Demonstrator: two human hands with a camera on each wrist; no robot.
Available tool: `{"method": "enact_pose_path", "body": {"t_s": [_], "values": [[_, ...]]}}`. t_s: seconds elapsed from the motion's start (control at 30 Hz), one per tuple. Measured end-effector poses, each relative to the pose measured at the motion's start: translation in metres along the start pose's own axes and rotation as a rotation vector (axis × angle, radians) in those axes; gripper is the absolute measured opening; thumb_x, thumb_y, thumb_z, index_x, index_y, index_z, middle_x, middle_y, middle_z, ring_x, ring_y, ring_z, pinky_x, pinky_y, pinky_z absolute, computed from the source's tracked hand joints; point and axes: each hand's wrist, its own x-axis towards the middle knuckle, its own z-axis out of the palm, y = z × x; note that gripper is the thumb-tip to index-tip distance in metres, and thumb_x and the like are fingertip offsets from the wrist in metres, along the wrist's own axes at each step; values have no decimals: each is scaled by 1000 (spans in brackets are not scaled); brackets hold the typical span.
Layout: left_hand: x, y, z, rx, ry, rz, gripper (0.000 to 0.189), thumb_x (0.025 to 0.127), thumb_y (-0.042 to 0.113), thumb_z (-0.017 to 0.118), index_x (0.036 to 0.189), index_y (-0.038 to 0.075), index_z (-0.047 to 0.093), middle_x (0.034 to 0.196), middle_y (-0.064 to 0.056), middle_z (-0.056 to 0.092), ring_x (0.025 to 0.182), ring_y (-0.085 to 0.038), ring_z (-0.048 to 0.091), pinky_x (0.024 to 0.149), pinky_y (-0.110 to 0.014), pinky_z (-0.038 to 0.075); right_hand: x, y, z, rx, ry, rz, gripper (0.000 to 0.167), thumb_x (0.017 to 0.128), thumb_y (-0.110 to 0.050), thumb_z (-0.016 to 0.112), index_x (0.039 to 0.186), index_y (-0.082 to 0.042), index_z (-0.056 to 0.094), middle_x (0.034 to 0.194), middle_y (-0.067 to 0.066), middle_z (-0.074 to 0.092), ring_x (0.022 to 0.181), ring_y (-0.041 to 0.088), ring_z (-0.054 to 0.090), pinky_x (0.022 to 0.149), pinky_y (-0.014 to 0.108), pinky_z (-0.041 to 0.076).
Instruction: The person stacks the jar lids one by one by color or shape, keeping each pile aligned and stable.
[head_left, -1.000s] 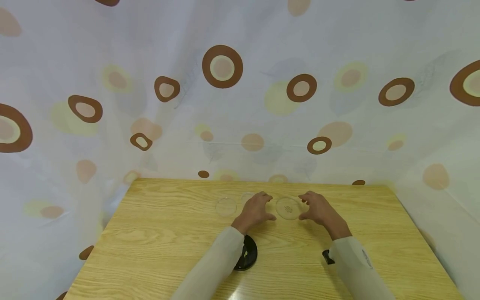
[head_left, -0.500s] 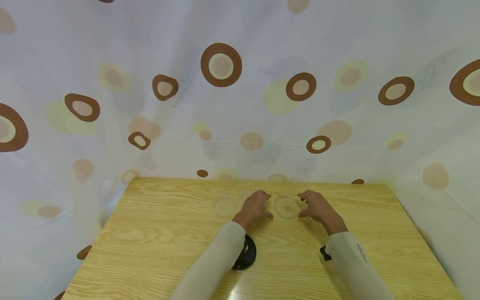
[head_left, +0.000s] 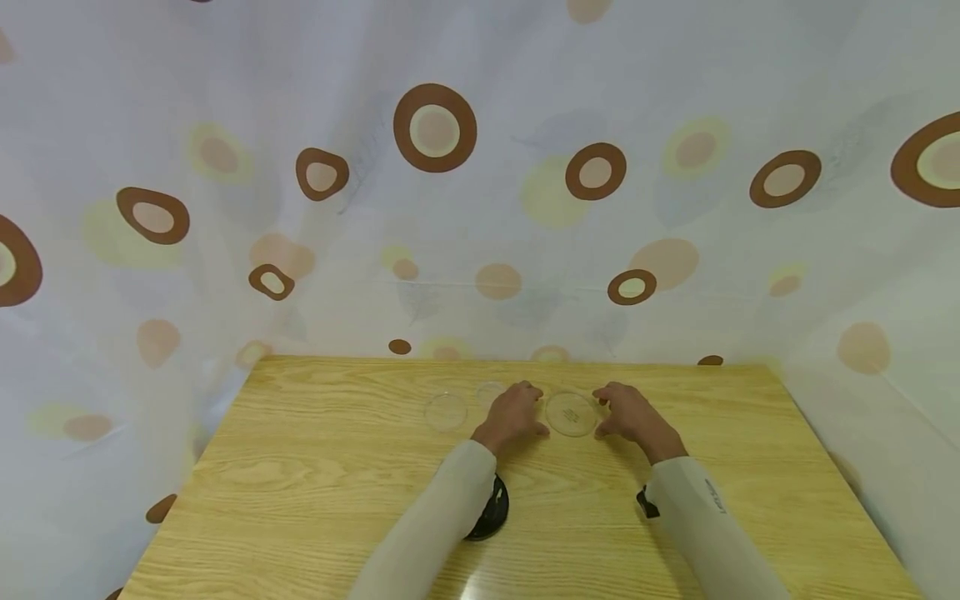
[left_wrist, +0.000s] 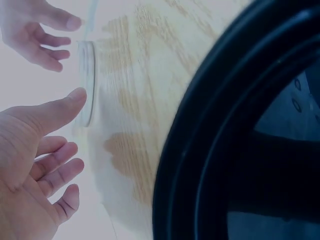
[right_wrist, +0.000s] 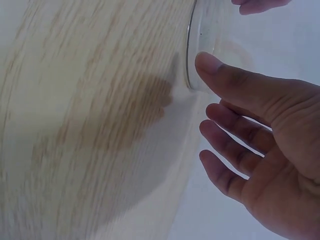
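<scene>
Currently, we judge the step as placing our left hand [head_left: 512,415] and right hand [head_left: 634,418] about the clear round dish [head_left: 572,415], flat on the worktop [head_left: 322,500]. The next move likely calls for bringing the fingers inward. All fingers curve loosely, thumbs apart, gripping nothing; the dish lies between both sets, contact unconfirmed.

A pale, lightly creased sheet [head_left: 457,217] printed with brown rings [head_left: 435,93] and peach and yellow spots [head_left: 498,282] hangs behind a wooden table [head_left: 300,500] and along its left and right sides, while a small bright patch of light [head_left: 470,587] gleams on the table's yellowish, grained top.
</scene>
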Motion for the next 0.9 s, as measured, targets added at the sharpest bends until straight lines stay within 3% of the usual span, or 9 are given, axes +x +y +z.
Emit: {"method": "enact_pose_path", "body": {"t_s": [0.37, 0.6, 0.73, 0.9], "values": [[-4, 7, 6, -54, 3, 2, 58, 77, 29, 80, 125, 5, 60, 118, -7, 61, 107, -21, 59, 87, -30, 51, 4, -3, -2, 24, -11, 24, 64, 76, -11, 79, 130, 9, 50, 116, 25, 58, 104, 40, 57, 83, 47, 50], [-3, 10, 6, -62, 7, -9, 53, 77, 27, 80, 121, 4, 62, 112, -7, 62, 99, -20, 60, 82, -30, 51, 9, -2, 4, 86, -48, 102, 71, 74, -8, 80, 134, 9, 46, 122, 25, 55, 110, 40, 54, 89, 48, 48], [-1, 12, 6, -73, 17, -11, 50, 78, 25, 79, 120, 4, 62, 111, -7, 62, 100, -20, 59, 83, -29, 51, 10, -2, 6, 57, -37, 82, 64, 74, -9, 80, 129, 8, 52, 116, 24, 57, 103, 37, 56, 85, 46, 48], [1, 14, 6, -64, 14, -23, 48, 78, 25, 79, 117, 4, 63, 108, -7, 62, 97, -20, 58, 81, -29, 50, 11, -2, 8, 63, -23, 57, 67, 74, -8, 80, 131, 9, 50, 116, 25, 57, 106, 38, 55, 88, 48, 48]]}}
